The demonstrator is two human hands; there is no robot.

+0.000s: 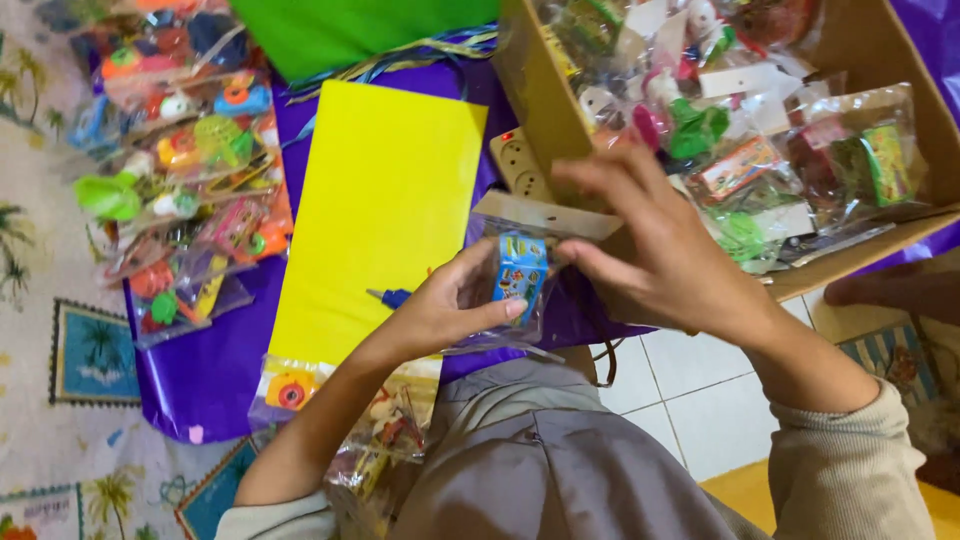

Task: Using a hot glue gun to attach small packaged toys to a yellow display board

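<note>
Clear plastic crinkles at the centre of the view: a small transparent toy packet with a white card header and a blue printed box inside [520,272] sits between both hands, just above the person's grey-clad lap [560,470]; the left hand [445,310] cups it from below, thumb pressed across the lower front of the plastic, fingers curled behind; the right hand [660,250] comes in from the other side, thumb and forefinger pinched on the packet's right edge, the remaining fingers fanned up and free (so both hands are clamped on the same packet, close together); directly behind them stands an open brown cardboard box [545,110], packed with more clear-wrapped colourful toys, its near wall touching the packet's card header; a white power strip [518,165] peeks out beside the box's left wall; to the left lies a flat bright yellow paper sheet [380,200] on a purple glossy wrapping sheet [210,370]; further left, a loose heap of clear toy packets in orange, green and pink [190,170] spreads over the purple sheet's edge; a green paper sheet [350,35] lies at the top.
</note>
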